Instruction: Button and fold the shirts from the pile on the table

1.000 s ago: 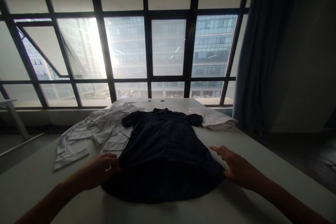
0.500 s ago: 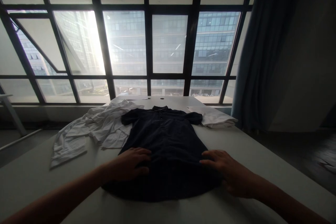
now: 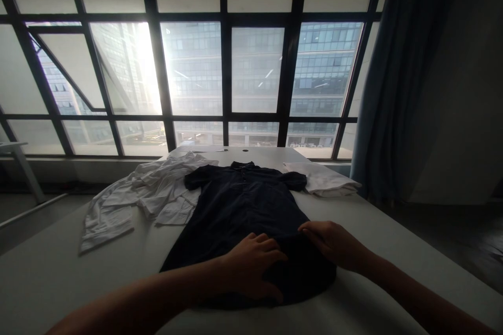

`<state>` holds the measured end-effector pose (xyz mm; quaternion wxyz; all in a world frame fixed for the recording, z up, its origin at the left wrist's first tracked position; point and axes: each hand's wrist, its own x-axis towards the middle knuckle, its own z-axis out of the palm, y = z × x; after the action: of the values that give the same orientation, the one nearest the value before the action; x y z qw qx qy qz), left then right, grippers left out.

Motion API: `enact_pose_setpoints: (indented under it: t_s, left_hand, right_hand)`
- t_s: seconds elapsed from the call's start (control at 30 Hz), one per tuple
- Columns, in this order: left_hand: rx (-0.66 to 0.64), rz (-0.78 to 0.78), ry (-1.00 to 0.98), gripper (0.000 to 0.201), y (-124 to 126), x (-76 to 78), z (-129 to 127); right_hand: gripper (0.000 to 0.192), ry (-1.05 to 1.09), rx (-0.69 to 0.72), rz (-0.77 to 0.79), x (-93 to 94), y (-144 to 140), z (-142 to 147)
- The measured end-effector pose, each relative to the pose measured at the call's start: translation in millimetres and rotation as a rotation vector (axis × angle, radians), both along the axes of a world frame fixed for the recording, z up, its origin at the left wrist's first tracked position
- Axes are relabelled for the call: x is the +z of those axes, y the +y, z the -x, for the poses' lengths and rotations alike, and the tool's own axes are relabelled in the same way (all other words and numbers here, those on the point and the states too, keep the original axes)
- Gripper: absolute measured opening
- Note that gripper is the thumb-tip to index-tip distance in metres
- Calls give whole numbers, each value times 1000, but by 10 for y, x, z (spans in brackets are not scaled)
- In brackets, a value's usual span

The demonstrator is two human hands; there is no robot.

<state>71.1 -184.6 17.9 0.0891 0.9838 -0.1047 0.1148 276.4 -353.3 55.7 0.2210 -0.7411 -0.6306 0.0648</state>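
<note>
- White garment (image 3: 145,188): lies crumpled beyond and to the left of the left hand (image 3: 255,267), on the white table (image 3: 102,282), much as it lay half a second ago.
- Dark shirt (image 3: 243,199): lies buttons up on the table, beneath and beyond the left hand. Its collar points away from both hands toward the windows (image 3: 196,68), its hem toward the person; the long axis runs nearly straight ahead.
- Left hand: has moved rightward from the shirt's left side to its lower middle, thumb and fingers apart; whether it presses the fabric I cannot tell.
- Right hand (image 3: 332,243): its looser fingers have drawn together, now pinching the shirt's right edge.
- Folded white cloth (image 3: 332,180): lies beyond the right hand, beside the shirt's sleeve.
</note>
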Motion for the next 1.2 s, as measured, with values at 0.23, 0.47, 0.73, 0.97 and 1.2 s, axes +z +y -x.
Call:
enact_pose_setpoints:
  t_s: [0.23,0.47,0.73,0.97,1.2]
  left_hand:
    - [116,-23,96,21,-125,-90,-242]
    - [235,184,206,27,-214,-21,-309]
    - [345,528,351,24,-33,215,-252]
    - [119,351,205,22,-10,492,40]
    - [106,37,78,27,319,169,-67]
  right_hand:
    - [52,187,50,-45,-9,66,-142]
    - [65,366,144,228,56,151,-474]
    - [56,668,-446,160,-291,614,-976]
    - [34,501,-630,184,-387,1128,-1081]
    - [38,466,-810,179,-423,1446,-1219]
